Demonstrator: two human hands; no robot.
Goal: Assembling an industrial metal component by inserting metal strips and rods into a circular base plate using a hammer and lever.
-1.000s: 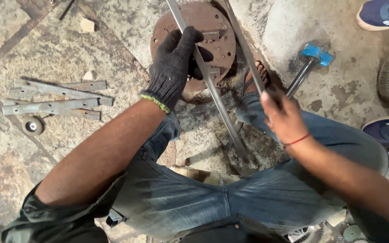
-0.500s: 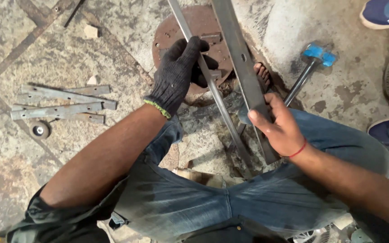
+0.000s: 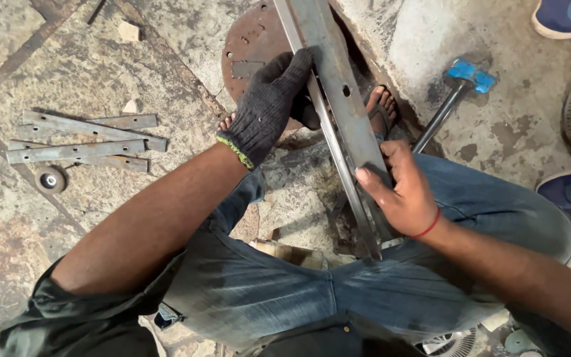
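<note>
Two hands on one long steel angle bar point(image 3: 338, 99): gloved left hand point(image 3: 269, 109) clasps its upper stretch, bare right hand point(image 3: 401, 192) grips lower down; four flat strips point(image 3: 84, 140) lie well left of the left hand, one blue-headed hammer point(image 3: 454, 92) just beyond the right

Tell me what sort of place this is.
Likely a small metalworking shop, worked on the floor: the gloved left hand and bare right hand hold a long steel angle bar over a rusty round plate; cut steel strips and hammer nearby.
</note>
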